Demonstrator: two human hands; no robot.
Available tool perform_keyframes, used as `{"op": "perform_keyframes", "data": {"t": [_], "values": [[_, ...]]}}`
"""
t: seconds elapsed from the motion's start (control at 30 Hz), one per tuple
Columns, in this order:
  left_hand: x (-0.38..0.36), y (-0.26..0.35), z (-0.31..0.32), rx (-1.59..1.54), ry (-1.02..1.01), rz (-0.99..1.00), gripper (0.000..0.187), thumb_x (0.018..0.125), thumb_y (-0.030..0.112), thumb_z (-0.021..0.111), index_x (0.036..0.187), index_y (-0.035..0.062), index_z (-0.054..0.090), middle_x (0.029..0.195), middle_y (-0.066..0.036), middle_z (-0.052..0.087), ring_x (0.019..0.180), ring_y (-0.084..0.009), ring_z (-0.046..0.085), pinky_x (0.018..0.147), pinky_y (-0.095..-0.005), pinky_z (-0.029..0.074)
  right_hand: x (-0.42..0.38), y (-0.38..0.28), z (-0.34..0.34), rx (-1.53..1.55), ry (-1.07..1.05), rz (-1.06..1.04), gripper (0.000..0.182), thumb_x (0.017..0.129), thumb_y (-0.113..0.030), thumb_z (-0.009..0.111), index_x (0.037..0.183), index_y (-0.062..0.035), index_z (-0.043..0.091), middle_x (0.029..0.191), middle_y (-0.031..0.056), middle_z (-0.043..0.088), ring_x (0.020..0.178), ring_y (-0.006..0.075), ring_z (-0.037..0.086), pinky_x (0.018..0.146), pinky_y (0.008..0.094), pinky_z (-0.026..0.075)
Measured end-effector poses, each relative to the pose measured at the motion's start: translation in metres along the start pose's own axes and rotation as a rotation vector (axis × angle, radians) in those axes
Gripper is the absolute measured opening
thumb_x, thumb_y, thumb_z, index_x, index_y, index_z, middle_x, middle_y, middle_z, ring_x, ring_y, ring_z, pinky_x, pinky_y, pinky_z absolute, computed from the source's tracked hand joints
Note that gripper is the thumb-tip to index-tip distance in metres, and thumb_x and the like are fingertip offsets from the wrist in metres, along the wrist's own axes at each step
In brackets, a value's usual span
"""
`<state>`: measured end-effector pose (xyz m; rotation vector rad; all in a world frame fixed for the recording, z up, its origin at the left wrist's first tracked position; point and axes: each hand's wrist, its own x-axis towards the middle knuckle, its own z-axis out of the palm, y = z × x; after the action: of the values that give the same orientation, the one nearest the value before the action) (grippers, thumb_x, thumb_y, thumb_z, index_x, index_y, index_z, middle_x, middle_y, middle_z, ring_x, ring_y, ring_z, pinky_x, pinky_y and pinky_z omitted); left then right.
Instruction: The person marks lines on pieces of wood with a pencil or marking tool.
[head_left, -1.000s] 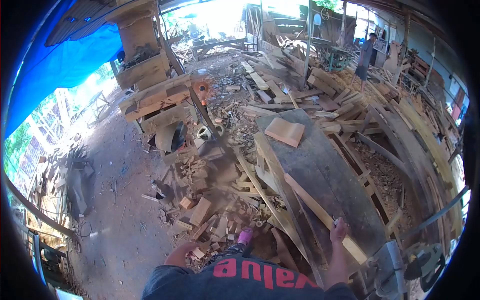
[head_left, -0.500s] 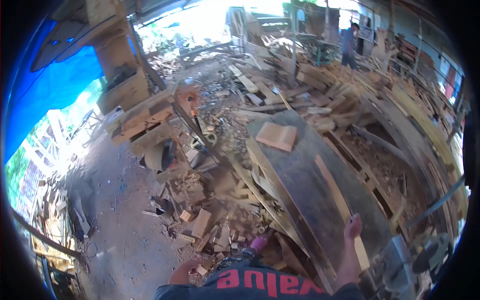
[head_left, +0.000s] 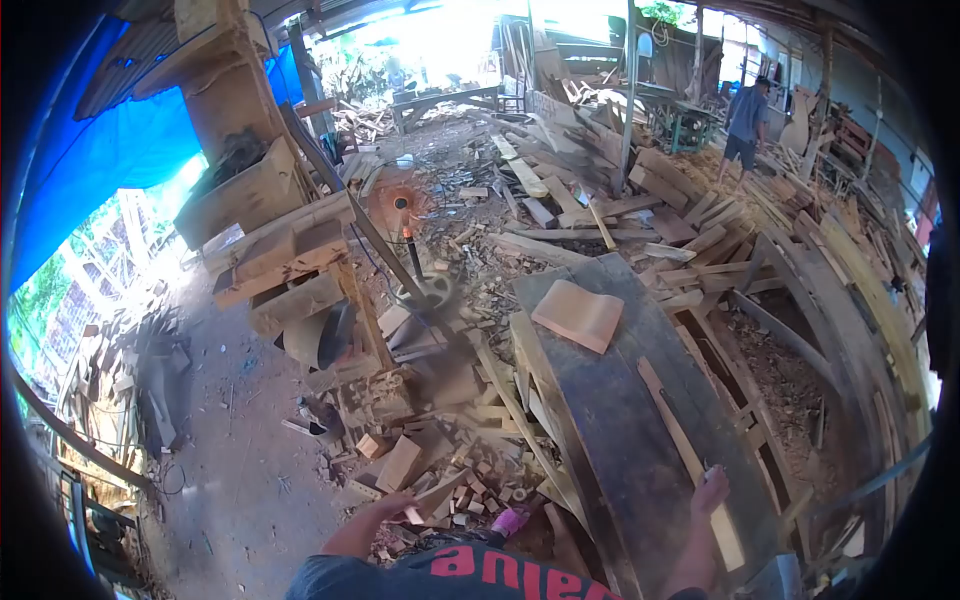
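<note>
My left hand (head_left: 398, 506) is low at the left, above loose offcuts, its fingers closed around what looks like a small pale wooden block (head_left: 413, 516). My right hand (head_left: 712, 490) is closed beside a long narrow wooden strip (head_left: 675, 425) that lies on the dark workbench top (head_left: 630, 490). A small thing shows at its fingertips, too small to name. Farther up the bench rests a curved wooden piece (head_left: 578, 315). Near my body is something pink (head_left: 510, 521), partly hidden by my shirt.
A wooden stand (head_left: 290, 250) with machine parts rises at the left. Scrap blocks (head_left: 400, 462) litter the ground beside the bench. A big heap of planks (head_left: 600, 200) lies beyond, with another person (head_left: 745, 125) standing at the far right. Long boards (head_left: 850, 270) line the right side.
The view has tilted up and shifted. My left hand has come forward over the scraps, with the pale block at its fingers. My right hand stays by the strip.
</note>
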<state>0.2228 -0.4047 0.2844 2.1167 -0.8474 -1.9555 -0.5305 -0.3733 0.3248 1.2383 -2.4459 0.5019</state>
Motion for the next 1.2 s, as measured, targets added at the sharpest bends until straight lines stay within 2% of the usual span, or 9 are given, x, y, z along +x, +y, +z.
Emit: {"op": "perform_keyframes", "data": {"t": [0.17,0.37,0.6,0.7,0.83,0.9,0.93,1.07,1.2], "values": [[0.018,0.085,0.021,-0.021,-0.208,0.156,0.045,0.083,0.023,0.072,0.122,0.0072,0.055,0.088,-0.002,0.059,0.064,-0.0077,0.057,0.053,-0.0227,0.048,0.034,-0.051,-0.035,-0.013,-0.196,0.125,0.031,0.085,-0.019,0.066,0.111,-0.0077,0.053,0.112,0.0145,0.054,0.113,0.0352,0.049,0.087,0.0518,0.042],[-0.032,0.208,0.07,0.055,-0.406,0.32,0.065,0.083,0.021,0.072,0.14,0.0091,0.044,0.093,-0.001,0.058,0.072,-0.0045,0.054,0.058,-0.0176,0.044,-0.004,-0.058,-0.033,0.286,0.064,-0.029,0.022,0.09,-0.015,0.058,0.103,0.0002,0.051,0.096,0.021,0.051,0.095,0.039,0.051,0.08,0.0492,0.039],[-0.031,0.284,0.153,0.251,-0.801,0.493,0.072,0.077,0.018,0.072,0.142,0.007,0.041,0.119,-0.011,0.055,0.102,-0.02,0.056,0.087,-0.0289,0.047,-0.119,-0.07,-0.061,0.549,0.08,0.205,0.031,0.098,-0.025,0.054,0.102,0.0049,0.052,0.089,0.0236,0.055,0.078,0.0397,0.055,0.07,0.0441,0.043],[0.001,0.287,0.223,0.471,-0.897,0.695,0.068,0.075,0.021,0.074,0.137,0.0096,0.049,0.125,-0.013,0.054,0.111,-0.0226,0.054,0.094,-0.0341,0.046,-0.163,-0.058,-0.059,0.527,-0.085,0.456,0.042,0.1,-0.033,0.05,0.113,0.0074,0.052,0.099,0.0262,0.058,0.091,0.0391,0.057,0.081,0.0444,0.044],[-0.004,0.284,0.311,0.686,-0.78,1.096,0.068,0.065,0.015,0.079,0.129,0.0143,0.057,0.106,-0.013,0.053,0.099,-0.0284,0.053,0.087,-0.0366,0.046,-0.188,-0.091,-0.087,0.647,0.013,0.556,0.045,0.1,-0.035,0.047,0.115,0.0069,0.051,0.105,0.0249,0.057,0.094,0.0373,0.056,0.083,0.0437,0.043],[-0.009,0.279,0.345,0.72,-0.754,1.173,0.064,0.064,0.013,0.078,0.125,0.0135,0.057,0.104,-0.014,0.05,0.098,-0.0315,0.052,0.087,-0.0384,0.045,-0.193,-0.107,-0.108,0.531,-0.101,0.643,0.045,0.101,-0.035,0.046,0.119,0.0068,0.05,0.113,0.0245,0.055,0.101,0.0367,0.054,0.087,0.0438,0.042],[-0.014,0.274,0.357,0.761,-0.721,1.254,0.061,0.064,0.011,0.076,0.122,0.0127,0.058,0.101,-0.015,0.048,0.098,-0.0346,0.051,0.087,-0.0402,0.045,-0.201,-0.116,-0.103,0.561,0.072,0.616,0.04,0.101,-0.032,0.049,0.112,0.0068,0.051,0.094,0.0238,0.057,0.084,0.0388,0.055,0.076,0.0442,0.044],[-0.019,0.247,0.384,0.794,-0.682,1.287,0.052,0.067,0.01,0.073,0.116,0.0127,0.055,0.102,-0.017,0.046,0.098,-0.0385,0.05,0.087,-0.0432,0.043,-0.241,-0.109,-0.09,0.512,0.036,0.632,0.042,0.102,-0.032,0.047,0.115,0.0081,0.049,0.098,0.0265,0.056,0.091,0.039,0.054,0.082,0.0458,0.042],[-0.02,0.237,0.393,0.777,-0.566,1.45,0.048,0.07,0.009,0.069,0.115,0.011,0.052,0.105,-0.018,0.045,0.102,-0.0403,0.048,0.087,-0.0455,0.043,-0.261,-0.109,-0.097,0.624,-0.244,0.713,0.042,0.102,-0.029,0.044,0.125,0.0066,0.048,0.118,0.0278,0.053,0.104,0.0379,0.054,0.087,0.0439,0.043]]}}
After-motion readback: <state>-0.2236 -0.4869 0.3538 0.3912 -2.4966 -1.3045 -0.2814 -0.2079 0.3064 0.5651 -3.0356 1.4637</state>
